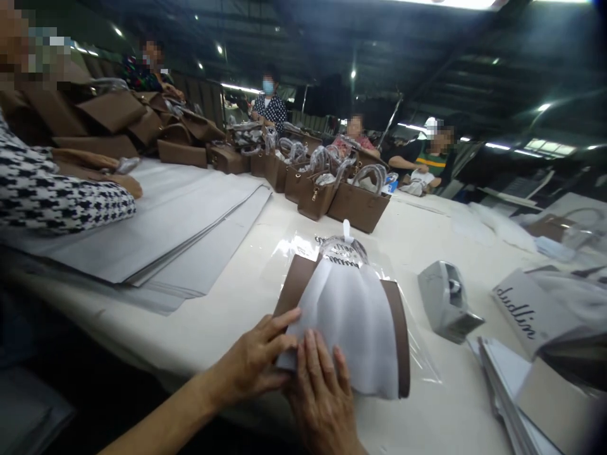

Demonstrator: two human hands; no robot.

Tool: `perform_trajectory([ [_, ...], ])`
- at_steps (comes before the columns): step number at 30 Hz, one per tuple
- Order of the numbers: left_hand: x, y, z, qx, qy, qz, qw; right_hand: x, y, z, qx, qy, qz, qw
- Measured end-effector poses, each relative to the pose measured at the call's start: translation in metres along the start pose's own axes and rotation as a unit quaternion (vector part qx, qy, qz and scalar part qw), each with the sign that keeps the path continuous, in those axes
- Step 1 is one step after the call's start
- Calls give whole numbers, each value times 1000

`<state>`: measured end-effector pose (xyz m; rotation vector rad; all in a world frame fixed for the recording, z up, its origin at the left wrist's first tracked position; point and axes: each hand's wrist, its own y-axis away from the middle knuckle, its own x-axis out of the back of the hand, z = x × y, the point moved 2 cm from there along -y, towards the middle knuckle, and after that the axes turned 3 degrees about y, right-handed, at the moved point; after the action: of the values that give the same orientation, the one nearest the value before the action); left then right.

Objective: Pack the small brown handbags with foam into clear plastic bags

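Note:
A brown handbag point(403, 341) lies flat on the table, mostly covered by a sheet of thin white wrapping material point(346, 322). Beneath it spreads a clear plastic bag point(422, 360), and dark script lettering shows around the handles. My left hand point(253, 357) grips the handbag's lower left corner, with fingers over the top and the thumb at the near edge. Right beside it, my right hand point(322, 392) rests on the white wrap with its fingers stretched out flat. The underside of the handbag is hidden.
A grey tape dispenser point(446, 300) stands to the right, near a white printed pouch point(526, 309). Large white sheets point(142, 221) are stacked at left beside a co-worker's patterned sleeve point(61, 183). Several brown handbags point(358, 205) line the back, with other people behind them.

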<state>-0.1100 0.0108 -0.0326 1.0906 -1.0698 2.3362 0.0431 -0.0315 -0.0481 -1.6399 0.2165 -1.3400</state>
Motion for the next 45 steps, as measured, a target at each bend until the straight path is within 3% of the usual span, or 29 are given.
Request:
perform_trajectory([
  [3,-18,34,8,-61,-79,89,991,32,2,2,32,-67,24,997],
  [5,-30,54,11,-63,-96,118,986,61,-16,27,18,-96,48,994],
  [8,-39,78,16,-40,-88,133,986,96,-68,95,-145,-75,60,985],
  [10,-41,89,20,-55,-86,136,985,104,-103,137,-248,-131,6,960],
  [12,-42,98,23,-78,-91,137,983,100,-126,159,-310,-314,-112,890],
  [14,-44,105,23,-79,-102,130,983,94,-134,157,-299,-466,-243,797],
  [15,-45,108,23,-74,-107,124,984,93,-134,151,-274,-500,-291,769],
  [17,-47,112,24,-68,-117,113,984,95,-126,137,-239,-508,-324,762],
  [19,-47,114,28,-67,-118,115,984,97,-115,129,-272,-514,-284,762],
  [23,-43,107,39,-5,-62,138,989,96,-99,131,-376,-576,-179,703],
  [26,-42,98,45,69,7,157,985,89,-100,136,-415,-595,-153,671],
  [28,-43,90,45,150,103,203,962,83,-104,140,-441,-610,-142,642],
  [31,-50,77,38,274,313,291,862,73,-106,153,-487,-638,-127,583],
  [33,-54,63,34,286,395,316,814,67,-101,167,-534,-653,-107,527],
  [36,-51,40,33,254,439,333,795,60,-84,188,-600,-668,-66,435],
  [38,-44,27,33,239,471,351,774,59,-68,198,-629,-671,-34,390],
  [41,-37,12,31,260,500,386,730,61,-42,199,-647,-673,-2,357],
  [45,-42,-4,13,311,509,399,697,59,-8,193,-654,-666,-1,358],
])
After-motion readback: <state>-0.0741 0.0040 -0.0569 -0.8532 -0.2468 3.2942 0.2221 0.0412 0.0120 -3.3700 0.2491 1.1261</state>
